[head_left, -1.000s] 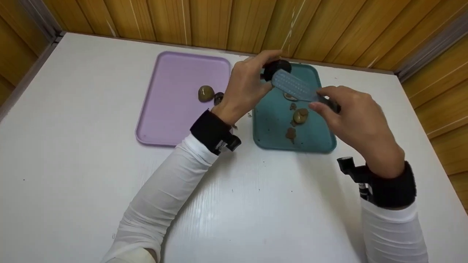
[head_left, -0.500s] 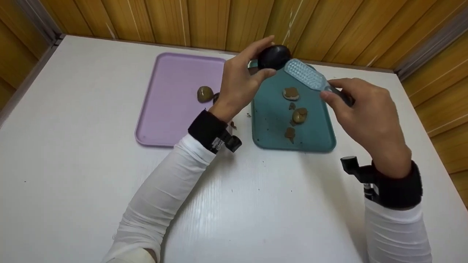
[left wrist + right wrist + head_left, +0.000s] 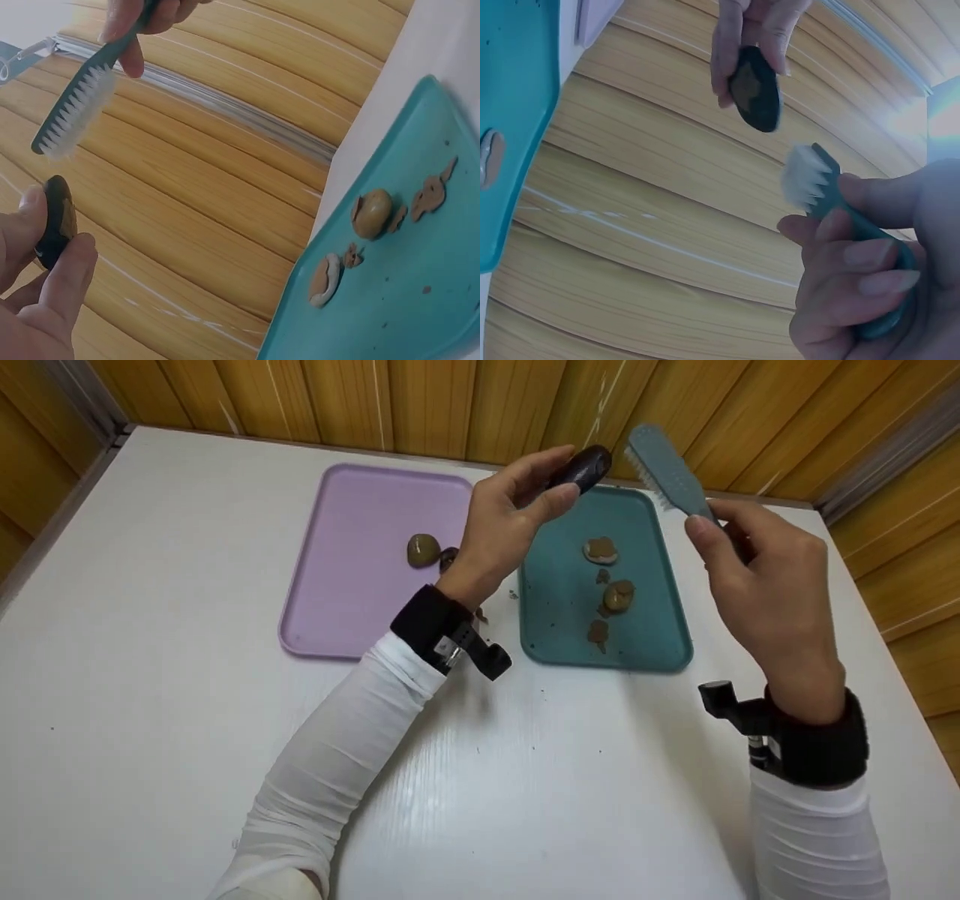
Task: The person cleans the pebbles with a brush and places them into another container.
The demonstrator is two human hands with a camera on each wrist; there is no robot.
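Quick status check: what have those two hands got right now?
Left hand pinches dark stone, raised over teal tray. Right hand grips brush, bristles clear of stone. Nothing between them.

The stone (image 3: 583, 469) is dark, smooth, flat and oval, with a brownish patch on one face in the right wrist view. It is pinched at its near end between thumb and fingertips, raised in the air over the far left corner of the teal tray, its long axis tilted up toward the right. The brush (image 3: 667, 472) is grey-teal with a narrow head and short pale bristles. It is held by its handle, just right of the stone and apart from it, head pointing up and far-left, bristles facing the stone.
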